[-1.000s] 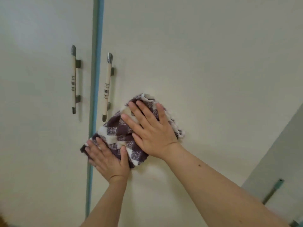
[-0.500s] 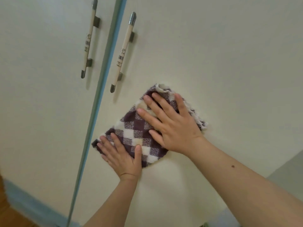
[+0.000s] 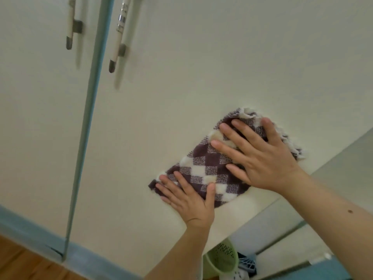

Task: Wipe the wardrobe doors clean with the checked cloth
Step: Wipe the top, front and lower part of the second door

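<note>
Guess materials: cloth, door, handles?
Cloth: likely woven cotton terry; nubby looped texture, frayed fringe, brown and cream checks.
Door: smooth cream board with a matte finish; painted or laminated, cannot tell which.
Handles: cream bar, perhaps plastic or painted; the dull grey tips and brackets look like metal.

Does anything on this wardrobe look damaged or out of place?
Only small things. A dark, crack-like mark sits on the blue base strip at the foot of the teal strip between the wardrobe doors; damage or shadow, I cannot tell. The checked cloth is bunched at its top corner by the right hand.
</note>
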The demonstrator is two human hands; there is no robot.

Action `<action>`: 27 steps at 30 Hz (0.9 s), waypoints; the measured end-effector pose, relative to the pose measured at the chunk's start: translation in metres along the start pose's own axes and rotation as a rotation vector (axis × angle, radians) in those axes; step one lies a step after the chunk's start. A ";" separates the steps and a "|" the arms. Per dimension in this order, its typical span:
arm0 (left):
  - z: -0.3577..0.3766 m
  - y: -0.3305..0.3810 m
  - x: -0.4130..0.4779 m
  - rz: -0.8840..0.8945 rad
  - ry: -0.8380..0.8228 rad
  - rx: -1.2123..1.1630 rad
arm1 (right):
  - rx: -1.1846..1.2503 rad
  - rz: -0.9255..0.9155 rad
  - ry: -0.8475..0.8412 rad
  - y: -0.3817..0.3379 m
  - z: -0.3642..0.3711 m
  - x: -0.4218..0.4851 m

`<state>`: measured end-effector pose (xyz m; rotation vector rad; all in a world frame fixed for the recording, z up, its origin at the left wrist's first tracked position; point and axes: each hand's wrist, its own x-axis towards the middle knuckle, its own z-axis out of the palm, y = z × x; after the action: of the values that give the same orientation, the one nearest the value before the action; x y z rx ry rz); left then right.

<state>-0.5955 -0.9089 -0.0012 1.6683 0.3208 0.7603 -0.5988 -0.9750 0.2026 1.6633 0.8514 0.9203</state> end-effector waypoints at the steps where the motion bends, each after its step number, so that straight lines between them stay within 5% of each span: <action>1: 0.004 0.004 -0.009 -0.013 -0.010 -0.011 | -0.009 -0.010 -0.010 0.002 0.000 -0.008; 15: 0.042 0.037 -0.094 -0.189 -0.177 -0.077 | -0.031 -0.174 -0.082 0.020 0.004 -0.067; 27: 0.025 -0.011 -0.050 -0.224 -0.027 -0.115 | 0.027 -0.220 -0.052 -0.016 0.006 -0.003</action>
<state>-0.6150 -0.9549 -0.0284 1.5036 0.4298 0.5776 -0.5961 -0.9765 0.1855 1.5732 0.9933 0.7140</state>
